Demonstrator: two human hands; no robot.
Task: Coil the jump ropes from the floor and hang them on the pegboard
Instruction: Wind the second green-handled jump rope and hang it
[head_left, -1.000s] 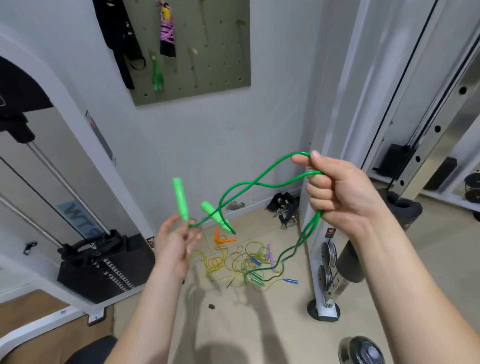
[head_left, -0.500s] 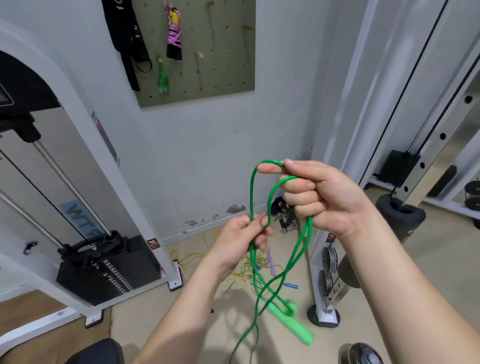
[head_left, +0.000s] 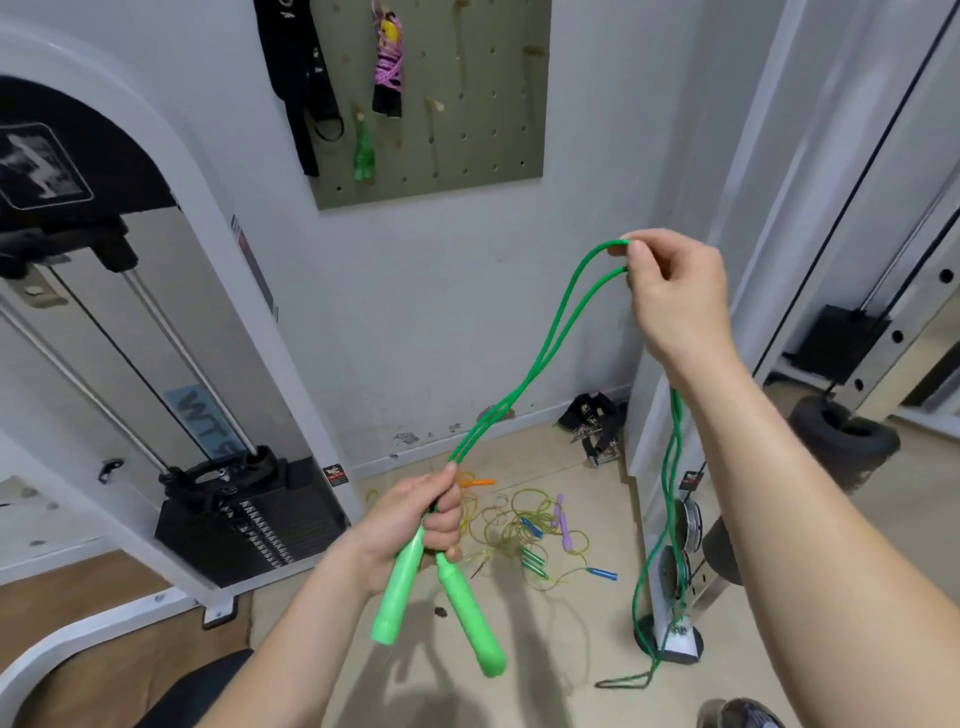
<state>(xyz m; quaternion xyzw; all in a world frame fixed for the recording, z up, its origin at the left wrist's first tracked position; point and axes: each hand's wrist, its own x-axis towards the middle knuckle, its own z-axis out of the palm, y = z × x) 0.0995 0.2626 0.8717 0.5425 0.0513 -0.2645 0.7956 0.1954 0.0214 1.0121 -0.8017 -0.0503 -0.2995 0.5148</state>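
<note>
Below the pegboard (head_left: 493, 130), my left hand (head_left: 410, 519) grips both green handles (head_left: 397, 592) while my right hand (head_left: 675, 296) pinches the doubled cord (head_left: 551, 332).

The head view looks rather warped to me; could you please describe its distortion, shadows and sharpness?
Head view: wide-angle bend bows the white machine frame and tilts the uprights; head view: soft arm shadows lie on the floor below the left hand, no harsh glare; head view: the green jump rope and its handles look slightly smeared, the pegboard fairly sharp.
</note>
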